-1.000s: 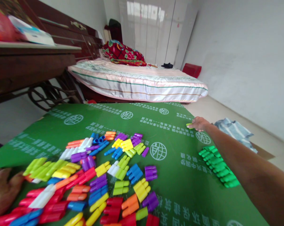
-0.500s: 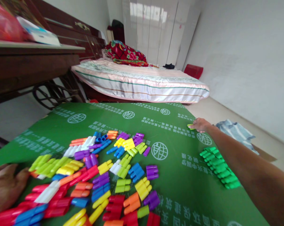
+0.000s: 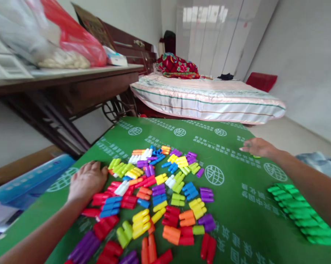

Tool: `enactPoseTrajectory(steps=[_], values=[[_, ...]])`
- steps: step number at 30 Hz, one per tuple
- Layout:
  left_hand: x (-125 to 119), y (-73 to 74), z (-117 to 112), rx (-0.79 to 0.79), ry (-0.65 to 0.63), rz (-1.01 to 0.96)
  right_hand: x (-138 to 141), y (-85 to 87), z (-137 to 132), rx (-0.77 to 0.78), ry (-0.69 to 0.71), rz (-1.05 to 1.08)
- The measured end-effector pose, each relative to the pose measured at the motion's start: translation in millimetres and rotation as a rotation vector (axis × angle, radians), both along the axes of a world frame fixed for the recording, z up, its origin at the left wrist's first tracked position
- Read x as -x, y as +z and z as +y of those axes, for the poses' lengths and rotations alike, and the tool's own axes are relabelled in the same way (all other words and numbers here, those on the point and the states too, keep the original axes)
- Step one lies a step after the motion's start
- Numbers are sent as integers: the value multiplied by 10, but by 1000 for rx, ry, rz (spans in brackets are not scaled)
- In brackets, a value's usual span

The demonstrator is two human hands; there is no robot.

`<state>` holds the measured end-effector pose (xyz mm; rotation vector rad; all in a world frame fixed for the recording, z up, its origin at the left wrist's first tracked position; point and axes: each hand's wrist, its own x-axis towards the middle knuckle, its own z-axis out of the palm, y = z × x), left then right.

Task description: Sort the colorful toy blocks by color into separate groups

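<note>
- Since the earlier frames our head has swung left, so the dark wooden side table with its red plastic bag now fills the upper left, and our left hand has come fully into view.
- Our right hand has shifted too: a moment ago its fingers were closed over a small yellow-green block at the far edge of the green printed board; now the hand lies flat and open, palm down, gripping nothing.
- A sliver of yellow-green shows just under that hand; it is probably the same block, set down, though too little of it is visible for us to be sure.
- The left hand rests spread and relaxed on the board, holding nothing, its fingertips touching the near-left edge of the heap of mixed coloured blocks.
- The row of bright green blocks lies along the right side, just under our right forearm and well apart from the heap.
- We judge that one yellow-green piece has just been laid aside by itself, away from both the heap and the green row.
- A bed stands beyond the board.
</note>
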<state>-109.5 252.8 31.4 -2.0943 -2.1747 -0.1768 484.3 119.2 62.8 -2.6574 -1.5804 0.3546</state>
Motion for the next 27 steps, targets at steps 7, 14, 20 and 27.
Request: enactPoseTrajectory(steps=[7, 14, 20, 27], values=[[14, -8, -90, -6, -55, 22, 1123, 74, 180, 12, 317, 79], [48, -73, -89, -13, -62, -6, 2241, 257, 198, -48, 675, 85], [70, -115, -110, -35, -68, -16, 3006, 273, 367, -171, 856, 65], [69, -132, -144, -55, -78, -20, 4027, 210, 744, -278, 966, 114]])
